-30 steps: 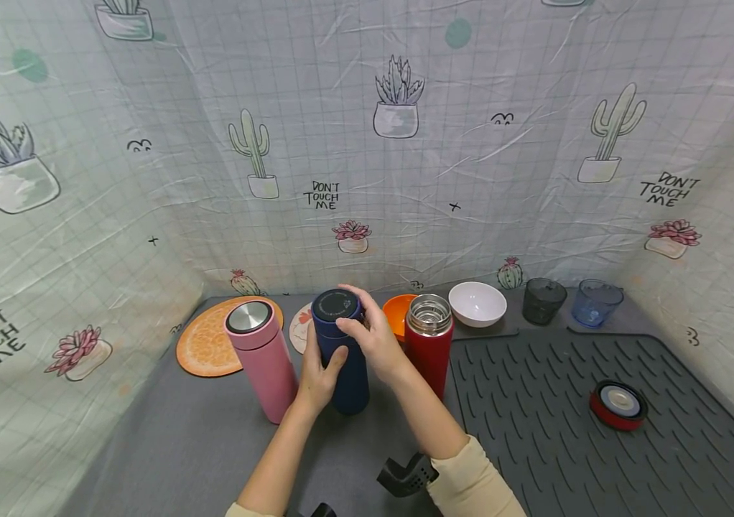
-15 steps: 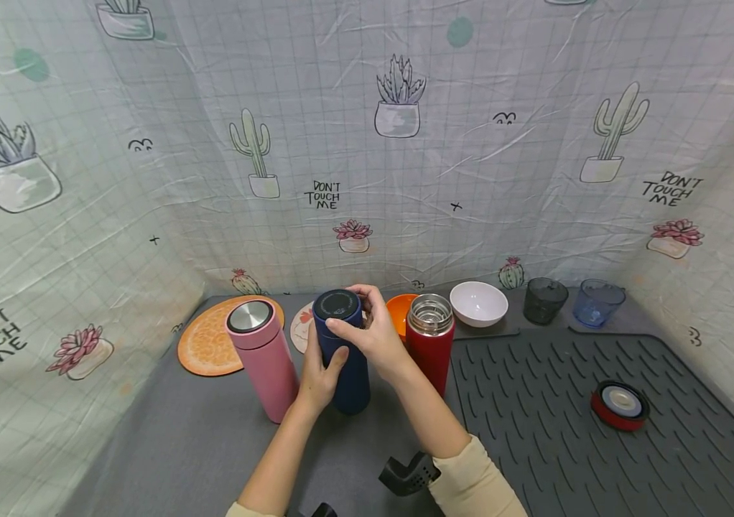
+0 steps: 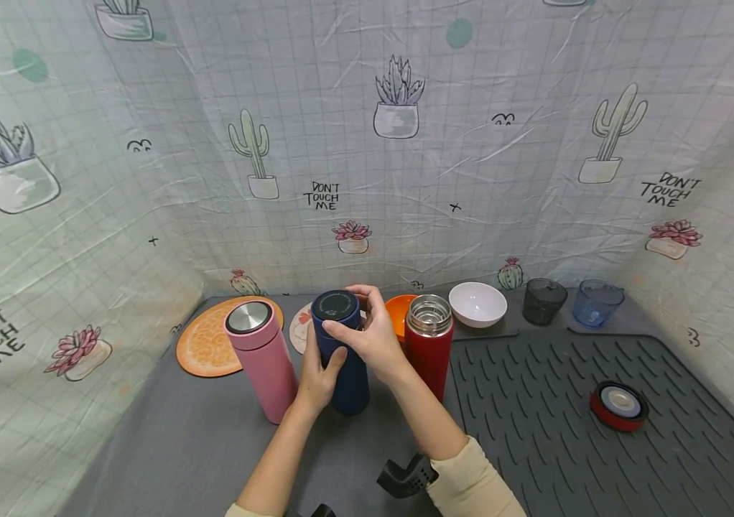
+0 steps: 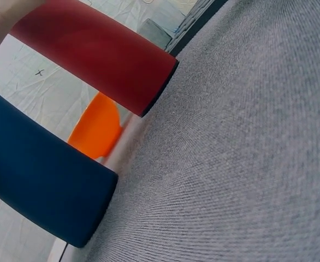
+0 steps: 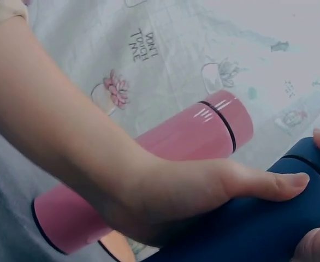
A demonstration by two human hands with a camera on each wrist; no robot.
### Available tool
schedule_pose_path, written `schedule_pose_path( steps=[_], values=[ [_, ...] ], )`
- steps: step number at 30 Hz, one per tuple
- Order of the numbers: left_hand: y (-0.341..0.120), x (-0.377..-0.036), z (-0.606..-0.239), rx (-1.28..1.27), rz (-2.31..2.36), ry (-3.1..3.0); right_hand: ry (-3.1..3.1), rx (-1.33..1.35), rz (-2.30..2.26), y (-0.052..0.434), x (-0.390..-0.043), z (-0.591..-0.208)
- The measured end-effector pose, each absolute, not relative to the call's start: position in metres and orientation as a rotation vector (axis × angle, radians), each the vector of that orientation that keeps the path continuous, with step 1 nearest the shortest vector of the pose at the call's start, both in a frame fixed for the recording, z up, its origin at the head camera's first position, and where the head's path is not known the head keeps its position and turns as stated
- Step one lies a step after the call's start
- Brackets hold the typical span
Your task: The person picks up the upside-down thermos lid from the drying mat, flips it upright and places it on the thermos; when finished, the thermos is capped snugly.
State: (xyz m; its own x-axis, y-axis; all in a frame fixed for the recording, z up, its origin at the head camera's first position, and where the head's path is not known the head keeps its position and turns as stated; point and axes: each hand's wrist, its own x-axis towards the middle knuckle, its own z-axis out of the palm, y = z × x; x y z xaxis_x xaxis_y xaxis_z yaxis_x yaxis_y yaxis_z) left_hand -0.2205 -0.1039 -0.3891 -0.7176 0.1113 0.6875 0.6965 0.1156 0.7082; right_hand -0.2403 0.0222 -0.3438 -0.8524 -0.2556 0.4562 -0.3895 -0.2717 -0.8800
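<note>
Compared with one second ago, the right hand [image 3: 373,337] has turned a little around the lid of the navy bottle [image 3: 341,359]; the thumb is now lower on the front, while the bottle has stayed in its place. The left hand [image 3: 318,377] grips the bottle's body and the right hand's curled fingers pinch the lid. The bottle stands upright on the grey table [image 3: 199,445], long axis vertical, lid up, between the pink bottle [image 3: 262,359] and the open red bottle [image 3: 430,345].

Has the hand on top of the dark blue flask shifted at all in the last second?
Yes. The right hand has turned on the blue flask's lid: its thumb slid down and left, away from the red flask, which has stayed put. The left hand grips the body.
</note>
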Motion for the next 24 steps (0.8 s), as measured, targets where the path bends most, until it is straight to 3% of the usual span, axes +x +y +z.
schedule_pose_path(
  steps=[6, 13, 19, 24],
  values=[
    [-0.1059, -0.2246, -0.3951, -0.770, -1.658, -1.931, -1.864, 0.955, 2.367, 0.0264, -0.2387, -0.3399],
    [-0.1041, -0.2185, -0.3876, -0.771, -1.636, -1.947, -1.852, 0.834, 2.355, 0.0239, -0.2401, -0.3407],
    [-0.1046, -0.2184, -0.3872, -0.774, -1.637, -1.935, -1.842, 0.963, 2.409, 0.0255, -0.2411, -0.3415],
    [-0.1040, -0.2191, -0.3875, -0.795, -1.640, -1.928, -1.796, 0.916, 2.400, 0.0258, -0.2425, -0.3428]
  ],
)
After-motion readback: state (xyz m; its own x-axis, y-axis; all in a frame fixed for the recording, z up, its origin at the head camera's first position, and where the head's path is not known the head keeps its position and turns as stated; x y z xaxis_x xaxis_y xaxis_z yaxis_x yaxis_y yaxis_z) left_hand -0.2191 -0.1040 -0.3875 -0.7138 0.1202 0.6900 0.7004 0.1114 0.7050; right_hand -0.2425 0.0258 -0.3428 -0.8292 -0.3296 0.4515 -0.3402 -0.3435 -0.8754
